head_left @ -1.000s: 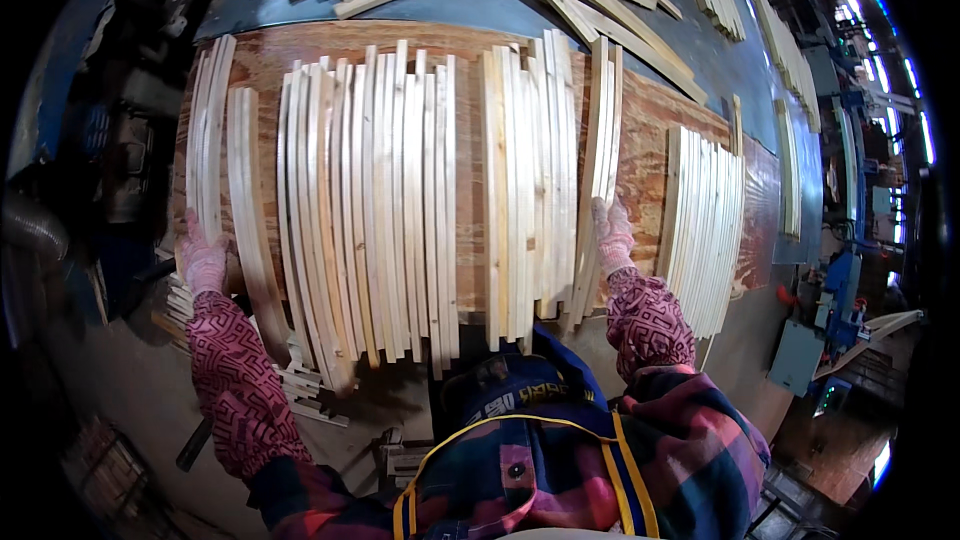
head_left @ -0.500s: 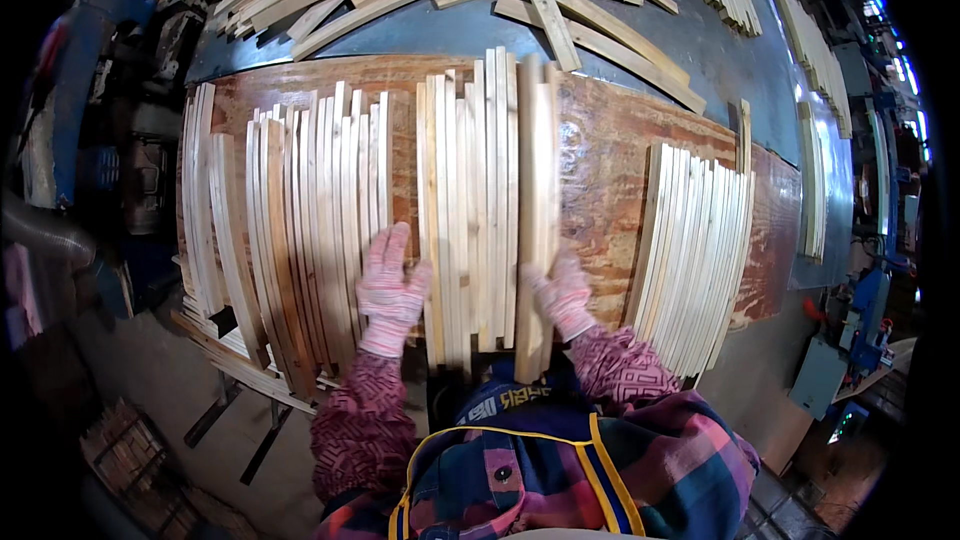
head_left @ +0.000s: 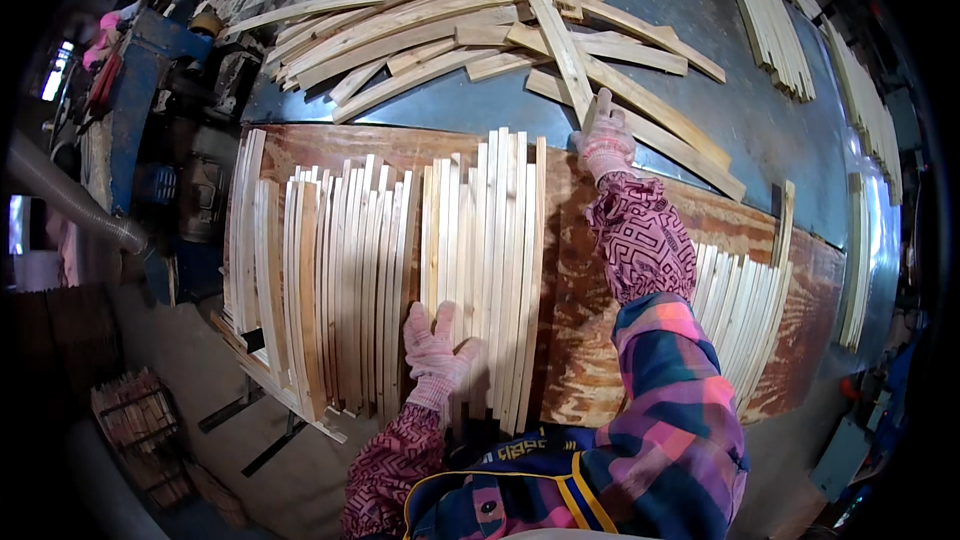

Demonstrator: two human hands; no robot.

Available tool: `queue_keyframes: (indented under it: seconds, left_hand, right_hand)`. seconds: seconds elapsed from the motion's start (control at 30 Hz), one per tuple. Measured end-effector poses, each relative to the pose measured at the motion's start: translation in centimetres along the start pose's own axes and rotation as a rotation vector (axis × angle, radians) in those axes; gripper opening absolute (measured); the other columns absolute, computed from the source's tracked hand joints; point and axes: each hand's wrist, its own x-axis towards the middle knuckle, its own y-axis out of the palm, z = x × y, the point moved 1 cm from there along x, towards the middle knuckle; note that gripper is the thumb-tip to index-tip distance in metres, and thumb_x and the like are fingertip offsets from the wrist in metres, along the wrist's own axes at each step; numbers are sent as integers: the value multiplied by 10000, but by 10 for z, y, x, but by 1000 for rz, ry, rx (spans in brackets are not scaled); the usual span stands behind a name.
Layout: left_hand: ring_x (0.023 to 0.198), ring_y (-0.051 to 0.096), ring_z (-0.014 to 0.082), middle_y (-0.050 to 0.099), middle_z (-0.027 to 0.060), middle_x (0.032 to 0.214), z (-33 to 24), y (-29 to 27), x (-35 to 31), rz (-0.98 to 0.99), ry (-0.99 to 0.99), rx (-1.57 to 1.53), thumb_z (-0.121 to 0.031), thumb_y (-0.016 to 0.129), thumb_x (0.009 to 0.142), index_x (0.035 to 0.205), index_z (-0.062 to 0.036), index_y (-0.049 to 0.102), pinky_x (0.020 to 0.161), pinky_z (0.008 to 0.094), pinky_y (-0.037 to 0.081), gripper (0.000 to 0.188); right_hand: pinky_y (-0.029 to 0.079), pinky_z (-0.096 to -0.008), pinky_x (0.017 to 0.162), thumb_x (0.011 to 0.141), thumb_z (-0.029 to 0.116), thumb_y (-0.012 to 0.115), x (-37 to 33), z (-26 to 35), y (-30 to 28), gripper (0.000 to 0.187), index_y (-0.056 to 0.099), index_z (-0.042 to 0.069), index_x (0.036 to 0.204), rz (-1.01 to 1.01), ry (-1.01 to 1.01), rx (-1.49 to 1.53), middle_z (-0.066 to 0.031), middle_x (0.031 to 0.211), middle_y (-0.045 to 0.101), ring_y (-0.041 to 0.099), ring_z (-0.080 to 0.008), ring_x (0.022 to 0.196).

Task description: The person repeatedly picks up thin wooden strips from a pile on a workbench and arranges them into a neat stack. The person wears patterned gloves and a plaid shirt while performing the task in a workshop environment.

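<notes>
My left hand (head_left: 437, 350), in a pink-and-white knitted glove, lies with fingers spread on the middle row of pale wooden strips (head_left: 484, 240). It holds none of them. My right hand (head_left: 607, 143), gloved the same way, is stretched far forward. Its index finger points away from me beside the near end of a long wooden strip (head_left: 548, 25), which lies slantwise over the loose pile. The fingers look apart around that end, and contact is hard to make out.
A reddish-brown plywood board (head_left: 575, 340) bears the rows, with another row (head_left: 345, 270) at left and one (head_left: 745, 315) under my right arm. Behind it, a grey metal table (head_left: 690, 20) carries a loose pile of strips (head_left: 400, 30). Blue machinery (head_left: 140, 80) stands at left.
My right hand has gone from the middle row to the loose pile. The strips it was beside now lie against the row's right side. My left hand has shifted right onto the row. The view has shifted.
</notes>
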Motion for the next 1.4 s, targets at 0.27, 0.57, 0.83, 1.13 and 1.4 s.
queue_keyframes:
  seconds: [0.27,0.57,0.83,1.13,1.4]
  left_hand:
    - [1300,523,315,567,203,1360,-155,-111,85,271,217,-969,-535,496,989,1399,4,471,1100,405,431,677]
    - [1326,500,323,529,242,1395,-204,-44,97,412,-197,-1384,-389,820,794,1473,76,300,1146,431,378,973]
    - [1308,423,390,452,225,1396,-169,8,-17,-225,342,-363,-292,711,791,1408,-39,479,1065,460,419,706]
    - [1294,364,451,394,214,1408,-139,25,-30,-223,373,-109,-270,684,768,1396,-49,462,1087,579,329,701]
    - [1306,343,474,384,216,1416,-142,34,-25,-182,357,-22,-333,776,661,1372,-32,467,1127,605,243,832]
  right_hand:
    - [500,-368,980,938,250,665,-87,-69,-4,474,585,-36,1307,506,-338,1118,-170,1223,663,619,-217,1130]
    - [463,-414,1031,933,250,625,-2,-141,-47,525,489,199,1437,167,-80,-216,-115,1362,584,578,-282,1233]
    - [511,-402,908,874,233,644,51,-141,-73,385,633,159,1252,332,-39,-176,-131,1177,677,647,-304,1075]
    - [611,-321,575,926,253,652,-147,-129,-44,376,574,-31,1160,744,75,519,-150,867,698,693,-247,704]
    - [558,-350,574,950,184,551,-174,-59,2,262,579,35,1163,395,-618,-323,-87,869,601,599,-203,706]
